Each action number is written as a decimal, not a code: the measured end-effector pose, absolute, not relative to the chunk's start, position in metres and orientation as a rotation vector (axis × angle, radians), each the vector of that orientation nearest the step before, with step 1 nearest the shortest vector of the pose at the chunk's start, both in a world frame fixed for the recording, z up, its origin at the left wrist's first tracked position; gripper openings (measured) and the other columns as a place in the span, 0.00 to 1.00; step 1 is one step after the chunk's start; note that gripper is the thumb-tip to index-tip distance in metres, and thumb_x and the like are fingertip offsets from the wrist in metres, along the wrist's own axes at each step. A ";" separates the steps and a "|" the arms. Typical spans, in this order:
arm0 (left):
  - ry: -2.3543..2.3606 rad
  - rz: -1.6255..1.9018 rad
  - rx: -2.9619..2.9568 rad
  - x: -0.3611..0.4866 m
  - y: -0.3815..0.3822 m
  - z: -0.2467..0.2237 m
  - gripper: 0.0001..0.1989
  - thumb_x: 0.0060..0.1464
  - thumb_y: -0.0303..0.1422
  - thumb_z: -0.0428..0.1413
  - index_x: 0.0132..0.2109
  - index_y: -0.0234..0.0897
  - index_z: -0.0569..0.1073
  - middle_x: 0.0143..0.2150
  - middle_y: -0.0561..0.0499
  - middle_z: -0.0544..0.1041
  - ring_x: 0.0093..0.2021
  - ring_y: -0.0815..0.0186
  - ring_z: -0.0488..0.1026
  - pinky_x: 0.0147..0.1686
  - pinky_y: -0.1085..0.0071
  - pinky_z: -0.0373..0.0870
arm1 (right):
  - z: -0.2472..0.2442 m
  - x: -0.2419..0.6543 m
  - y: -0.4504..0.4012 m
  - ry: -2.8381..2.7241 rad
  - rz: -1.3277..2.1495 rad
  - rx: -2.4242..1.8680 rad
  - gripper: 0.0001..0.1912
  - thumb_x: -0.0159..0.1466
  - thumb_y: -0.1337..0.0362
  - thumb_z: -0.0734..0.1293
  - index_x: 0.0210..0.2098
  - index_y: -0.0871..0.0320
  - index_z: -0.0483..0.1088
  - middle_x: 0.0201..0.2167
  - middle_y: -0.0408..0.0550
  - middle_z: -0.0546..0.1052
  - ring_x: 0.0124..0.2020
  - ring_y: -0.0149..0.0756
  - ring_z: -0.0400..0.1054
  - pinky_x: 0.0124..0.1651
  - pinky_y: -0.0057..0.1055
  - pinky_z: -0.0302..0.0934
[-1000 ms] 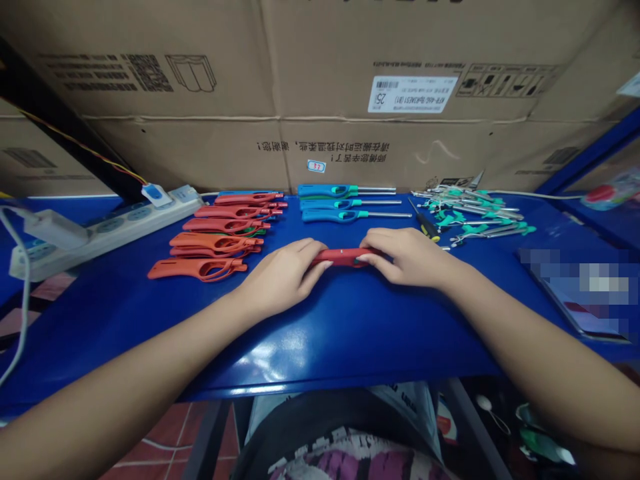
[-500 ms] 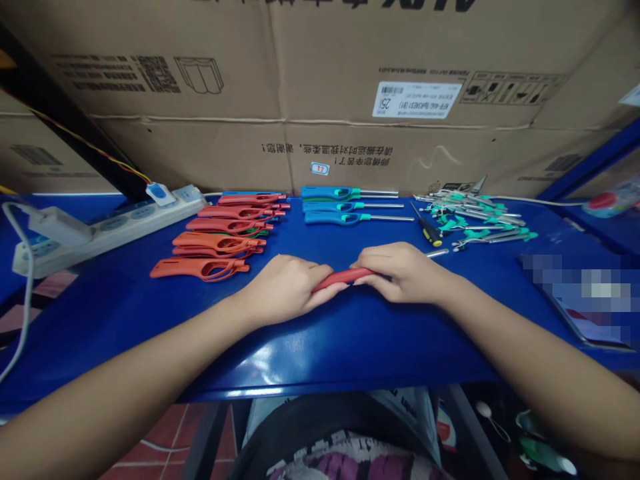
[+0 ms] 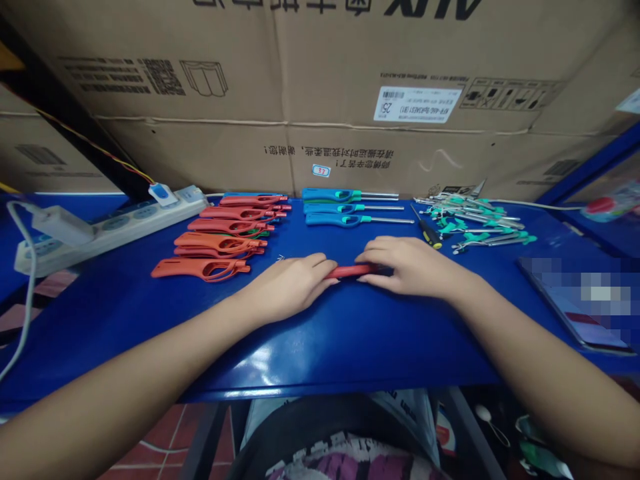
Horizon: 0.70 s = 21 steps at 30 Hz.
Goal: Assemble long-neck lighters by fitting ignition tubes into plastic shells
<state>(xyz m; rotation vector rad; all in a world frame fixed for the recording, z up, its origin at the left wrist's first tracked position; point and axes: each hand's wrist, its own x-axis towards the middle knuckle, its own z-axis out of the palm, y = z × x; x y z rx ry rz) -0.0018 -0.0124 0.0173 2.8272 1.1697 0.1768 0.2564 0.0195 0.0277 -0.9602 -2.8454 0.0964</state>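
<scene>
Between my two hands, over the middle of the blue table point(image 3: 320, 347), is a red lighter casing point(image 3: 350, 271). My left hand point(image 3: 295, 283) is closed round its left end, and my right hand point(image 3: 400, 267) pinches the right end. Several red and orange lighter casings point(image 3: 200, 269) lie stacked up to the left. Beyond my hands lie blue lighters point(image 3: 330, 219) with metal tubes. Metal tubes with green parts point(image 3: 480, 223) form a heap at the back right, beside a black and yellow screwdriver point(image 3: 429, 233).
A white power strip point(image 3: 115, 227) with plugs and cables lies at the left. Cardboard point(image 3: 325, 73) stands along the back. At the right edge rests a flat device with a screen point(image 3: 580, 310), partly blurred out.
The metal tube end that stuck out beyond my right hand no longer shows. Both hands have shifted slightly, and a small metal tip now shows behind my left hand.
</scene>
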 end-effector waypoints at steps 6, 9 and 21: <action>1.337 0.255 2.837 -0.009 -0.004 0.017 0.15 0.71 0.38 0.46 0.54 0.35 0.72 0.46 0.44 0.77 0.40 0.58 0.79 0.37 0.65 0.75 | 0.032 0.301 0.048 -2.723 0.047 -1.269 0.13 0.62 0.59 0.70 0.45 0.57 0.75 0.43 0.53 0.80 0.42 0.48 0.74 0.44 0.41 0.66; 1.399 0.264 2.832 -0.011 -0.002 0.017 0.15 0.71 0.38 0.46 0.54 0.35 0.72 0.47 0.44 0.77 0.40 0.57 0.79 0.36 0.66 0.75 | 0.030 0.309 0.055 -2.708 0.028 -1.251 0.09 0.66 0.60 0.66 0.39 0.57 0.76 0.38 0.53 0.81 0.38 0.45 0.74 0.43 0.41 0.65; 1.135 0.463 2.644 -0.010 0.001 0.008 0.16 0.71 0.39 0.46 0.55 0.36 0.73 0.46 0.44 0.77 0.45 0.59 0.77 0.46 0.64 0.72 | 0.019 0.280 0.045 -2.650 0.287 -0.906 0.11 0.69 0.59 0.65 0.44 0.59 0.75 0.41 0.54 0.79 0.42 0.42 0.72 0.47 0.40 0.66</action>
